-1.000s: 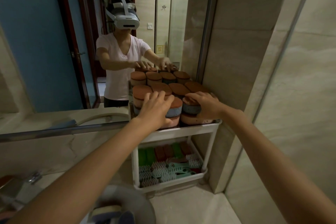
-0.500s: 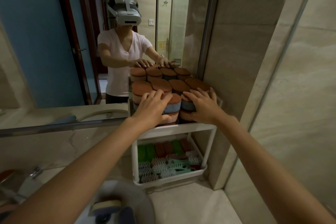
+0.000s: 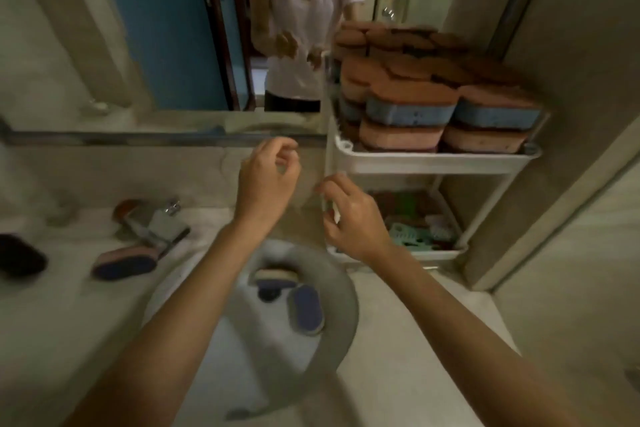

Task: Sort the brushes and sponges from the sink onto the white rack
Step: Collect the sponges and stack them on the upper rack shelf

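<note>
The white rack [image 3: 433, 163] stands at the right on the counter. Its top shelf is packed with stacked sponges [image 3: 412, 107], orange-topped over blue and pink layers. Its lower shelf holds green and white brushes [image 3: 412, 236] and more sponges. In the sink [image 3: 332, 319] below lie two sponges [image 3: 306, 308], one dark blue face up, one with a pale top behind it. My left hand [image 3: 266, 180] and my right hand [image 3: 353, 215] hover empty above the sink, left of the rack, fingers loosely curled and apart.
A chrome tap [image 3: 156, 222] sits left of the sink, with a pink and dark blue sponge [image 3: 124, 262] on the counter beside it and a dark object [image 3: 20, 258] at the far left. The mirror [image 3: 156, 28] behind reflects a person. A tiled wall closes the right side.
Both hands have left the sponges on the rack's top shelf and drawn back down and left, over the sink. The view has tilted down toward the sink.
</note>
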{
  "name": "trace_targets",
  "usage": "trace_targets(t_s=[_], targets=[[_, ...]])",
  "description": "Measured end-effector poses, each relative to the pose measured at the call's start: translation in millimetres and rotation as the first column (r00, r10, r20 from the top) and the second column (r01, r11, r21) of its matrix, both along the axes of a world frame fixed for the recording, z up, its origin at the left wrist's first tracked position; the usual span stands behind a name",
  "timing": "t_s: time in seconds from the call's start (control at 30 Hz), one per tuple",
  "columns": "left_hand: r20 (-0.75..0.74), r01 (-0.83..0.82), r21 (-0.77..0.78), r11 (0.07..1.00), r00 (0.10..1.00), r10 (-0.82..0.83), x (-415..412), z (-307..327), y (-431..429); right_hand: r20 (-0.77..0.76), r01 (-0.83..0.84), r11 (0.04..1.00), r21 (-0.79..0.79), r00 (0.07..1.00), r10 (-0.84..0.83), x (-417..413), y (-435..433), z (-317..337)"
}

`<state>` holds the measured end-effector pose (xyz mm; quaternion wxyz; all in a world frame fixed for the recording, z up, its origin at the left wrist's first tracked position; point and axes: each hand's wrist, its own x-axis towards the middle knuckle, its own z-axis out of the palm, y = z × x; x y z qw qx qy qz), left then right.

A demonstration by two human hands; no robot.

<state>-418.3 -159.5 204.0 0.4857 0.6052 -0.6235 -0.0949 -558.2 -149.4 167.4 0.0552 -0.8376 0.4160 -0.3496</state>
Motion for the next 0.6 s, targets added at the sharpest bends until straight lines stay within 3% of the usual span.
trace_targets(t_s=[0.07,0.13,0.27,0.33,0.43,0.5,0.6], targets=[[0.005,-0.061,0.188,0.98,0.998,0.061,25.6,-44.3,9.2,-0.028,-0.013,0.979,0.205,0.999,0.019,24.9,4.9,-45.0],[0.021,-0.093,0.382,0.919,0.996,0.092,46.3,-85.9,19.0,-0.11,0.036,0.892,0.45,0.994,0.015,41.6,5.0,-88.0],[0.047,-0.075,0.702,0.708,0.997,0.06,79.0,-159.5,32.5,-0.325,0.254,0.582,0.772,0.946,0.018,59.5,1.8,-172.7],[0.062,-0.058,0.801,0.595,0.998,0.014,90.0,-191.3,33.6,-0.395,0.344,0.442,0.828,0.918,0.024,63.2,3.1,-208.1],[0.055,-0.024,0.872,0.489,0.997,-0.048,98.7,-230.1,29.0,-0.47,0.419,0.416,0.807,0.882,0.024,67.5,1.1,-252.6],[0.081,-0.021,0.886,0.463,0.991,-0.109,102.9,-251.3,20.8,-0.52,0.473,0.386,0.792,0.854,0.02,72.6,-1.9,-267.3],[0.18,-0.032,0.868,0.496,0.95,-0.255,106.8,-276.1,-0.9,-0.554,0.531,0.351,0.771,0.832,-0.042,75.5,-8.3,-277.6]])
